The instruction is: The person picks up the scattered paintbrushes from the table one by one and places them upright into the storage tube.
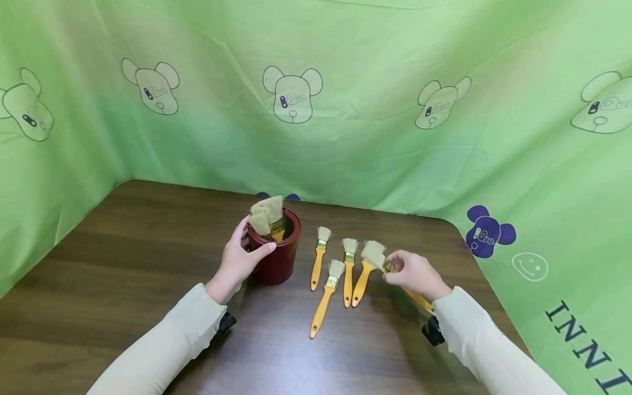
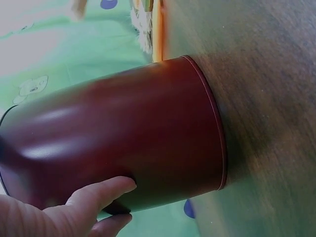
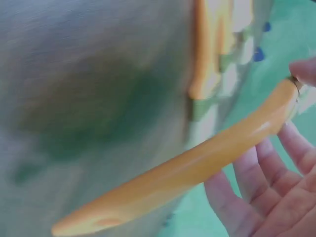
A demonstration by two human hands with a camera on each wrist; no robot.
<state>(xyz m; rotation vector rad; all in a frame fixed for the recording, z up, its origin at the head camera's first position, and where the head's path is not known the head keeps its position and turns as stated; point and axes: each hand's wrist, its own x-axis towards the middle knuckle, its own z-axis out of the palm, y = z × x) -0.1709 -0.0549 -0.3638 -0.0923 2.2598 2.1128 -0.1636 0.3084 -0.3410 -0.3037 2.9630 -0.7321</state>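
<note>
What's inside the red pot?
Paintbrushes, bristles up, poking above the rim of the red pot. A bit of yellow handle shows too. The pot's wall hides the lower handles and the bottom, and the bristles overlap, so I can't count them surely.

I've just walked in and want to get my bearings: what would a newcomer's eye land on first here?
Probably the green cloth behind the table, printed with cartoon heads. Next, the dark red pot near the table's middle, with brushes standing bristles-up in it and the left hand gripping its side. Then the orange-handled brushes lying to the pot's right, with the right hand holding another brush beside them.
</note>
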